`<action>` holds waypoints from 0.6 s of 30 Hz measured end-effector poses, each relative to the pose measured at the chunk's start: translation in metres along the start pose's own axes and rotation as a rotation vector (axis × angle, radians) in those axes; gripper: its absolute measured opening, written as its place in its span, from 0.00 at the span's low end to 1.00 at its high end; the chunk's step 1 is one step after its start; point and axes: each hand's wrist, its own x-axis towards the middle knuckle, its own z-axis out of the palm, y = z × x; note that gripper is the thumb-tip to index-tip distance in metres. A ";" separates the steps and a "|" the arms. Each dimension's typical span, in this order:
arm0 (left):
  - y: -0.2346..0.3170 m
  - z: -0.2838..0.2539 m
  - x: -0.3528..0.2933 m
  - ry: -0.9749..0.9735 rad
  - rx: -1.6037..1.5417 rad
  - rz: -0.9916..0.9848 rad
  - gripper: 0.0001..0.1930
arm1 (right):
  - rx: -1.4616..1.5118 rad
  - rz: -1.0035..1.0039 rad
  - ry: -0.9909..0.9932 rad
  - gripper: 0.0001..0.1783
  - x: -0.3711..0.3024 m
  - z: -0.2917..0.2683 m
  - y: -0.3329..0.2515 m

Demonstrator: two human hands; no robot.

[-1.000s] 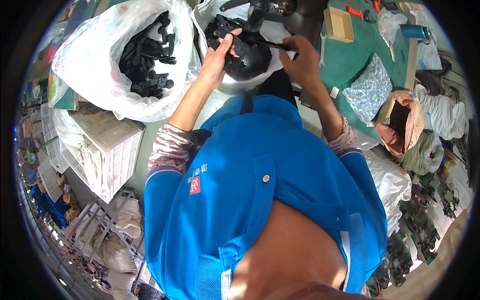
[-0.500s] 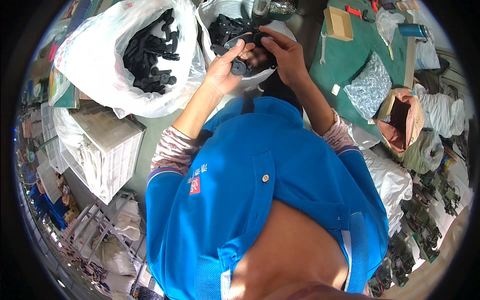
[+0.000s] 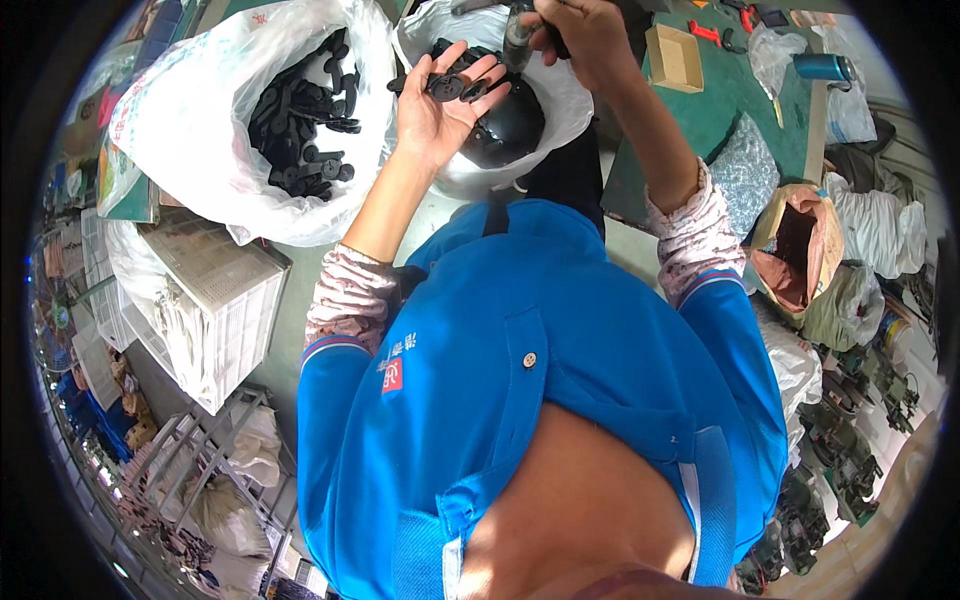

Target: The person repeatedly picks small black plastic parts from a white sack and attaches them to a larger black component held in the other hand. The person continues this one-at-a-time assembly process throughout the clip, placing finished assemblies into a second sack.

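My left hand (image 3: 437, 118) is turned palm up with its fingers apart, and several small black plastic parts (image 3: 450, 88) with round ends lie across them. Higher up and to the right, my right hand (image 3: 592, 42) is closed, its fingers curled round something dark that they mostly hide. Just left of it stands a greyish cylindrical piece (image 3: 517, 42). Below both hands is a white bag-lined container (image 3: 572, 108); in it are a glossy black rounded surface (image 3: 505, 128) and more black parts.
At the left, a large white plastic bag (image 3: 190, 110) holds many black parts. To the right, a green table (image 3: 735, 90) carries a cardboard box (image 3: 675, 57), bubble wrap (image 3: 745, 170) and a blue cylinder (image 3: 824, 67). A white crate (image 3: 225, 310) stands lower left.
My hands have parted. The right one has risen up and right, away from the parts; the left has opened palm up with black parts on its fingers. The glossy black surface below is uncovered.
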 end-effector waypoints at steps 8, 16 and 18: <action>-0.005 -0.006 0.007 0.039 -0.048 -0.046 0.26 | -0.173 -0.001 -0.074 0.17 -0.054 -0.002 0.049; -0.021 -0.011 0.010 -0.040 0.184 -0.210 0.33 | -0.458 -0.554 0.092 0.16 -0.095 0.020 0.099; -0.020 -0.013 0.012 0.036 0.486 -0.122 0.36 | -0.018 -0.278 0.084 0.14 -0.109 0.030 0.096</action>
